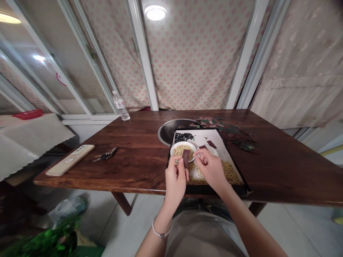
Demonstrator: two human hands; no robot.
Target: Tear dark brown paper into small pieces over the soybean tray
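My left hand (177, 176) pinches a dark brown rectangular piece (186, 157), thin and flat like card, between thumb and fingers. It is held up in front of a white bowl (173, 146) of yellow soybeans (180, 149). Just to the right, my right hand (210, 167) has thumb and forefinger pressed together by the bowl's right rim; whatever lies between them is too small to make out. Partly behind that hand is a second white dish (215, 151) with a brown piece at its edge. Both dishes sit in a black-rimmed tray (224, 144) with a pale lining.
Black beans (184, 137) lie in the tray's far left corner, loose soybeans (229, 173) along its near side. Another brown piece (211, 144) rests there. Beyond are scattered dark green and reddish scraps (232, 129). Leftward are keys (105, 154), a phone (71, 160) and a water bottle (121, 106).
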